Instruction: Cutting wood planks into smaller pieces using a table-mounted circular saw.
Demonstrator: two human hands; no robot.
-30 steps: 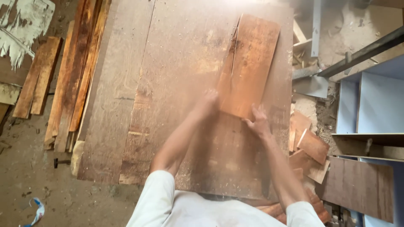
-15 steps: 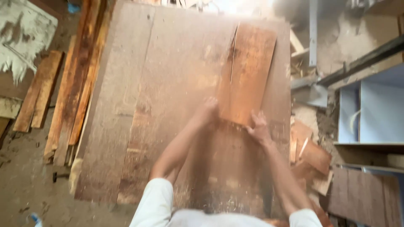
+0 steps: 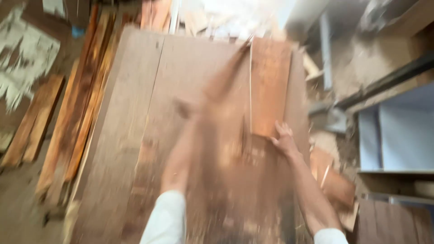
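1. The right hand (image 3: pixel 284 139) is laid with fingers spread against the near end of a reddish wooden board (image 3: pixel 270 88), which lies flat on the large wooden worktop (image 3: pixel 131 135) and stretches away from that hand.
2. The left hand (image 3: pixel 192 110) is smeared by motion blur; a narrow split-off strip of wood (image 3: pixel 226 74) is seen slanting up beyond it, apparently held, but its grip cannot be told.
3. Long wooden planks (image 3: pixel 79 117) are stacked well to the left of the left hand.
4. Wood offcuts (image 3: pixel 332 178) lie just right of the right forearm.
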